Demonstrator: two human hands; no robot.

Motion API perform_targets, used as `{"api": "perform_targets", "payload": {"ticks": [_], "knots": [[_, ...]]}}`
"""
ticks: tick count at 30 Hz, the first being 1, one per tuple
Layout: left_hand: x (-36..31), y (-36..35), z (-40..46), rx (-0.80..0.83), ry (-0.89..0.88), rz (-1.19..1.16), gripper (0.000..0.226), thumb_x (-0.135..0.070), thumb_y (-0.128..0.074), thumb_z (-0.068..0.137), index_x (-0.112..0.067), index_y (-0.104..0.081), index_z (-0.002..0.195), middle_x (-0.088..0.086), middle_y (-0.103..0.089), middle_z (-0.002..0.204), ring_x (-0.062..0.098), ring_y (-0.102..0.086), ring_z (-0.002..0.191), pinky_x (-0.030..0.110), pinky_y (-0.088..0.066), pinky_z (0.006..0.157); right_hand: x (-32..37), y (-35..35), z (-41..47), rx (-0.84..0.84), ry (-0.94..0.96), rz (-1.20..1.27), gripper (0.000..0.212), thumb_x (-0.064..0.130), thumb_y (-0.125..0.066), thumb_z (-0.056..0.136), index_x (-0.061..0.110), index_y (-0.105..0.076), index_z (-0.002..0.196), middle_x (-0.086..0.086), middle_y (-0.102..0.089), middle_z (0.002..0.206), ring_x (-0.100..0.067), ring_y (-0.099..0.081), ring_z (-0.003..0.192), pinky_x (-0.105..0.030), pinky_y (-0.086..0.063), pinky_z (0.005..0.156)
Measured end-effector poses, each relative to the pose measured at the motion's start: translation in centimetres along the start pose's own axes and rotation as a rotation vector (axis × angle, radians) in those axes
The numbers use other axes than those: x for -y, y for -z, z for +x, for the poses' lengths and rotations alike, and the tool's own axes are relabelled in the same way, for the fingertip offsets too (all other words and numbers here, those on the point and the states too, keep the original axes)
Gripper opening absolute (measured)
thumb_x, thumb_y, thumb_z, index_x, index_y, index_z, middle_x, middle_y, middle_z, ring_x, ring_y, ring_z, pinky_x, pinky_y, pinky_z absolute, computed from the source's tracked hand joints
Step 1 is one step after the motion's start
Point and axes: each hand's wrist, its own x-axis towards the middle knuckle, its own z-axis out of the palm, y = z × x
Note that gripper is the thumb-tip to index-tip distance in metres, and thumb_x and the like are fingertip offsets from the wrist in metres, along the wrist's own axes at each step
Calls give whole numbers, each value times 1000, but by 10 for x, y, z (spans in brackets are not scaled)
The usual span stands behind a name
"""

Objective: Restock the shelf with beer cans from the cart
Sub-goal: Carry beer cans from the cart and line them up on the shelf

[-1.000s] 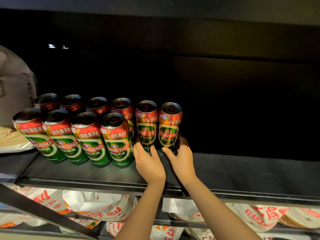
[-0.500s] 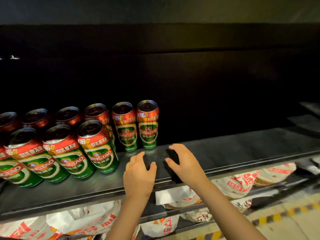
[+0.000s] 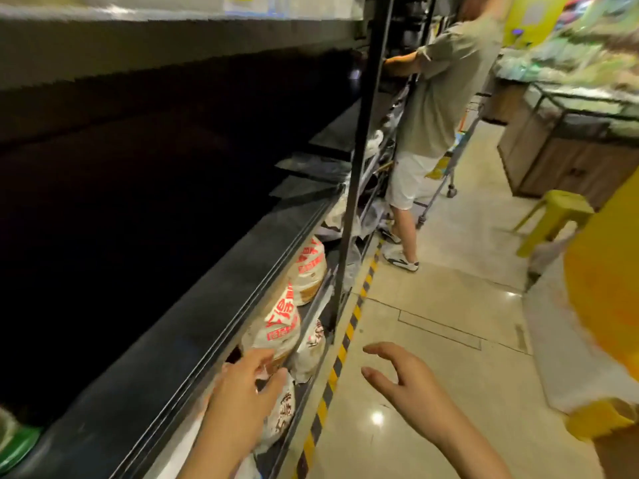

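Both hands have come off the dark metal shelf (image 3: 214, 305) and the view has swung right along the aisle. The left hand (image 3: 242, 392) and right hand (image 3: 408, 385) hover with loose, spread fingers, each grip empty. The red-and-green beer cans (image 3: 15, 444) now sit far left of the left grip, barely in view. Judging by this, another load comes next; no cart is clearly identifiable.

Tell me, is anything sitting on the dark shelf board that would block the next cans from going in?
Nothing visible does. The shelf board looks bare along the stretch in view, though its back is too dark to tell. Both the left hand and right hand are empty.
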Motion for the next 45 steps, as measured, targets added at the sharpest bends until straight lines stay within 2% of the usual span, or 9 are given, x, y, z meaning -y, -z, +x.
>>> {"api": "perform_targets", "payload": {"ticks": [1, 6, 11, 16, 23, 29, 37, 39, 45], "knots": [[-7, -10, 1, 42, -20, -14, 25, -26, -61, 89, -28, -57, 114, -18, -58, 105, 2, -54, 102, 9, -37, 79, -9, 8, -11, -28, -33, 14, 31, 40, -54, 92, 35, -51, 123, 25, -50, 119, 4, -46, 116, -11, -38, 88], [-75, -83, -16, 251, -170, -10, 27, -24, -57, 92, -27, -55, 119, -14, -56, 113, 5, -53, 111, 16, -39, 91, -73, 63, -91, -222, -194, 100, 25, 43, -57, 89, 45, -52, 113, 30, -53, 116, 4, -53, 106, -8, -39, 77], [-144, -170, -57, 365, -309, -17, 28, -31, -60, 89, -33, -55, 116, -17, -57, 113, 1, -53, 108, 18, -41, 93, -140, 121, -174, -349, -297, 138, 23, 42, -58, 89, 46, -52, 110, 30, -53, 115, 15, -46, 108, -1, -36, 78], [-222, -280, -124, 512, -494, -45, 28, -29, -61, 88, -31, -57, 116, -22, -57, 110, -5, -53, 102, 10, -39, 83, -213, 184, -279, -505, -461, 132, 24, 44, -57, 89, 46, -52, 112, 28, -53, 118, 7, -47, 113, -3, -36, 80], [-308, -421, -231, 827, -669, -25, 29, -28, -60, 89, -28, -59, 118, -15, -59, 115, 0, -54, 107, 17, -42, 91, -284, 245, -427, -735, -734, 162, 20, 39, -54, 92, 42, -49, 111, 26, -51, 114, 6, -47, 106, -9, -36, 80], [-362, -507, -276, 1035, -699, 24, 21, -28, -61, 89, -33, -59, 109, -18, -60, 110, -1, -55, 105, 18, -42, 88, -337, 279, -505, -903, -867, 265, 24, 34, -56, 92, 37, -54, 116, 29, -51, 111, 10, -46, 106, 0, -34, 79], [-441, -625, -277, 1106, -642, 22, 23, -21, -63, 87, -29, -62, 108, -12, -64, 108, 5, -58, 105, 28, -45, 94, -427, 370, -525, -986, -909, 286, 28, 37, -54, 93, 38, -53, 121, 23, -51, 121, 3, -45, 115, -15, -34, 92], [-466, -656, -277, 1128, -637, 15, 23, -20, -64, 87, -27, -62, 109, -11, -65, 106, 5, -58, 105, 27, -44, 92, -449, 403, -527, -972, -906, 265, 28, 38, -53, 93, 39, -51, 121, 24, -50, 120, 5, -44, 114, -9, -32, 86], [-552, -756, -298, 1201, -687, 31, 26, -20, -62, 88, -25, -59, 113, -10, -63, 109, 4, -56, 106, 21, -40, 89, -515, 481, -555, -1020, -949, 222, 23, 35, -56, 92, 43, -52, 113, 29, -50, 116, 9, -44, 111, 2, -30, 81]]}}
